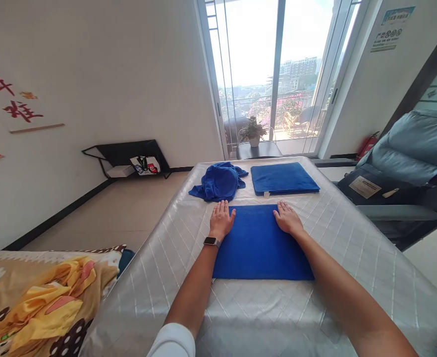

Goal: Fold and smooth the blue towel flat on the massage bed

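A blue towel (261,248) lies flat and smooth on the table in front of me. My left hand (222,219) rests palm down on its far left corner, fingers stretched out and pointing away. On the far right corner my right hand (287,217) lies flat in the same way, with the thumb toward the middle. Just beyond my left hand sits a crumpled blue towel (222,181). To its right is a neatly folded stack of blue cloth (284,178) with a small white tag at its near edge.
A silvery quilted cover (159,277) drapes the table. To the left, a yellow cloth (51,302) lies on a patterned blanket. A dark padded armchair (415,153) stands at the right. Past the far edge, a potted plant (254,133) stands before the glass doors.
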The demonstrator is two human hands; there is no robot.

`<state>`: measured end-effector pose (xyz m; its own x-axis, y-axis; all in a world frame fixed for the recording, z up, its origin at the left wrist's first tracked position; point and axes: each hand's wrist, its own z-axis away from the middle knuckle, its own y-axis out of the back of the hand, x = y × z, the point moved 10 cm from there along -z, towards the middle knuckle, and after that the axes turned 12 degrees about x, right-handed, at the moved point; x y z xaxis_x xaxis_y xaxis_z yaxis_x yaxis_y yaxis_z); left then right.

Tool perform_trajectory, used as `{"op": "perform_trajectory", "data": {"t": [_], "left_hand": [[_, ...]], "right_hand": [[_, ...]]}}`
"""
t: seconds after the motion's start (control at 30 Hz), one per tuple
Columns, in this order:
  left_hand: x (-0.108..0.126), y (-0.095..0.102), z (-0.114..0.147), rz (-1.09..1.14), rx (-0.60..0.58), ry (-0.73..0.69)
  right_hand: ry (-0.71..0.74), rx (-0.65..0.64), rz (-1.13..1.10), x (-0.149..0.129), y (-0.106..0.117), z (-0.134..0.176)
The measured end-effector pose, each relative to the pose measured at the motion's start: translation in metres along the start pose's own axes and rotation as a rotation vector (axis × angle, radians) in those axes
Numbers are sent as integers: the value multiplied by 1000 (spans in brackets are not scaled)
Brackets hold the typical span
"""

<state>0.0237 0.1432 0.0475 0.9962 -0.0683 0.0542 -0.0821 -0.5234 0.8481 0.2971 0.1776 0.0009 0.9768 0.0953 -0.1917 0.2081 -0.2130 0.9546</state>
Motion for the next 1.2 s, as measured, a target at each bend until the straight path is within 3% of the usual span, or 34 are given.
{"op": "perform_trajectory", "data": {"t": [0.1,0.17,0.23,0.33,0.43,0.53,0.6,0.83,0.9,1.0,1.1,1.2], "left_hand": [[67,16,14,137,4,-264],[122,18,28,256,-43,-482],[168,12,34,352,-93,-586],[208,-10,19,437,-160,-496],[219,-35,0,459,-224,-345],[201,-50,-6,414,-251,-247],[173,-55,-6,352,-262,-198],[17,-51,-1,151,-266,31],[-14,-49,3,124,-264,66],[-32,-50,8,109,-264,75],[-33,-51,8,109,-262,91],[-30,-50,7,104,-266,95]], "right_hand": [[-6,-5,-6,-1,1,0],[1,-3,0,-2,2,1],[23,-3,16,-2,2,2],[68,-9,49,-2,1,6],[86,-10,64,-2,0,7],[64,8,46,-1,0,5],[38,17,30,-2,0,3],[3,4,5,-1,-1,0],[2,9,11,0,-2,-1],[5,18,22,1,-2,-2],[12,25,42,-2,0,-1],[38,150,106,-11,20,5]]}}
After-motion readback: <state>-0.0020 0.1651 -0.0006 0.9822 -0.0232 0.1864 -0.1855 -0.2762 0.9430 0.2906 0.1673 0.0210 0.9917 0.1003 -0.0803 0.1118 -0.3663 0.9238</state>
